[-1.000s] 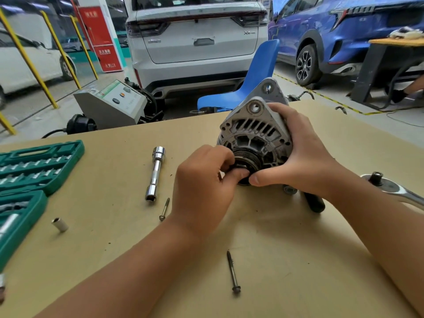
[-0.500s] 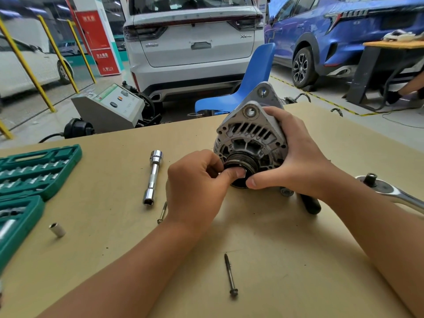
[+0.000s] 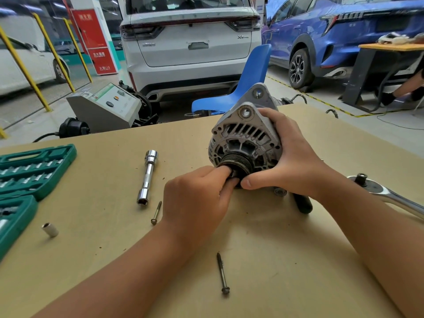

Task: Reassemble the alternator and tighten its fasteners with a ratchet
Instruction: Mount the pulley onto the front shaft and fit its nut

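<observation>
The grey alternator (image 3: 245, 131) stands tilted on the tan table (image 3: 286, 260), its dark ribbed pulley (image 3: 238, 160) facing me. My right hand (image 3: 291, 157) wraps its right side, thumb under the pulley. The fingertips of my left hand (image 3: 197, 198) pinch the pulley's front centre; whatever small part sits there is hidden. A chrome ratchet (image 3: 385, 193) lies at the right edge. One long bolt (image 3: 222, 274) lies near me, another (image 3: 156, 212) beside my left hand.
A chrome socket extension (image 3: 146, 177) lies left of the alternator, a small loose socket (image 3: 50, 229) farther left. A green socket case (image 3: 25, 177) fills the left edge. A black handle (image 3: 302, 203) pokes out under my right wrist. Cars, a blue chair and a grey machine stand beyond the table.
My left fingers have shifted on the pulley's centre, the index finger now stretched over its front. The alternator stays held in my right hand, nearly unmoved.
</observation>
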The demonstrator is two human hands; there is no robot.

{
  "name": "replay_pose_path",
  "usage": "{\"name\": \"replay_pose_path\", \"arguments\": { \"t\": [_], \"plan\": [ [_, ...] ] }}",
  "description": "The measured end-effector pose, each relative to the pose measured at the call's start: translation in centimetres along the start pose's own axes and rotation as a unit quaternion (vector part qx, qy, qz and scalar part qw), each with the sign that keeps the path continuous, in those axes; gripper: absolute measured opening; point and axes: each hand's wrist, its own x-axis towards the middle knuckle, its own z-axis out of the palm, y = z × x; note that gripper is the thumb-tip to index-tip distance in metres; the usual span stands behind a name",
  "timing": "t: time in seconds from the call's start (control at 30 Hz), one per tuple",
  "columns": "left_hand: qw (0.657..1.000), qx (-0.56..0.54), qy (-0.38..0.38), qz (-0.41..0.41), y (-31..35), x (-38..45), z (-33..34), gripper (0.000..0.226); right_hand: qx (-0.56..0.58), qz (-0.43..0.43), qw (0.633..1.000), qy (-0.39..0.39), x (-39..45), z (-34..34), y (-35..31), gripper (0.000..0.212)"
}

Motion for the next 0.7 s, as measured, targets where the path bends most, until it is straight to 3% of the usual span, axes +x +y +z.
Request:
{"name": "replay_pose_path", "arguments": {
  "t": [0.2,0.7],
  "plan": [
    [0.998,-0.019,-0.017,0.056,-0.12,0.16,-0.1,0.011,-0.006,-0.007,1.0,-0.004,0.02,-0.1,0.14,0.122],
    [0.999,-0.031,0.029,-0.012,-0.23,-0.07,0.52,0.014,-0.003,0.0,1.0,0.0,0.01,0.07,-0.02,0.122]
  ]
}}
